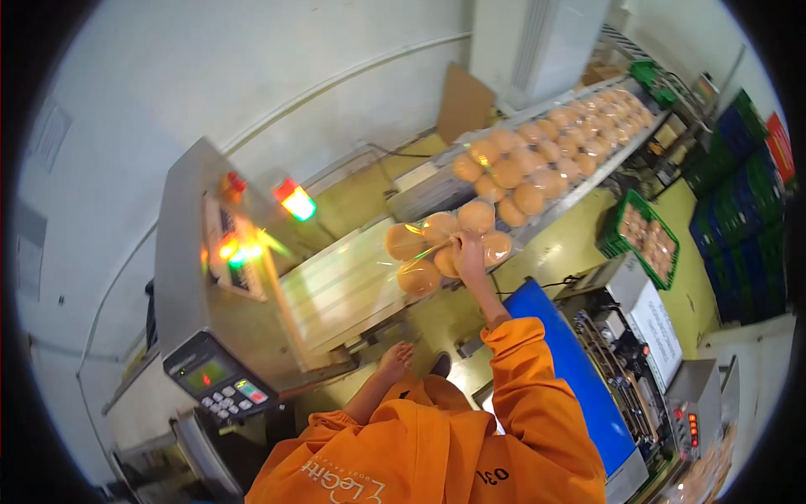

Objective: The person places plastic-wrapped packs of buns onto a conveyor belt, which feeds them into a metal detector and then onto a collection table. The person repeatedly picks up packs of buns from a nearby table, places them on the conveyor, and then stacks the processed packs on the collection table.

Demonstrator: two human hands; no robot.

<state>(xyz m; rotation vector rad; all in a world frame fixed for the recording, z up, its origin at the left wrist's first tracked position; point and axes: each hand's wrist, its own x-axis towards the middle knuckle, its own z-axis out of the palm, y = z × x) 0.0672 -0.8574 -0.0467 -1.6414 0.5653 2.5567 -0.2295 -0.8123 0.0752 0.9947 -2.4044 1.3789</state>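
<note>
My right hand (471, 258) grips the film of a clear plastic pack of round golden buns (419, 277). Several buns show through the shiny wrap, in two rows. The pack is over the gap between the pale machine belt (343, 277) and the long conveyor (589, 183). Down by my waist, my left hand (397, 360) has its fingers curled in, with nothing visible in them. Many more wrapped packs of buns (554, 148) cover the long conveyor just beyond my right hand.
A steel machine housing (195, 264) with a keypad panel (217, 378) stands left, near a lit signal lamp (295, 199). Right are a blue belt (560, 365), a machine with exposed mechanisms (620, 378), a green crate of buns (670, 246) and stacked crates (740, 239).
</note>
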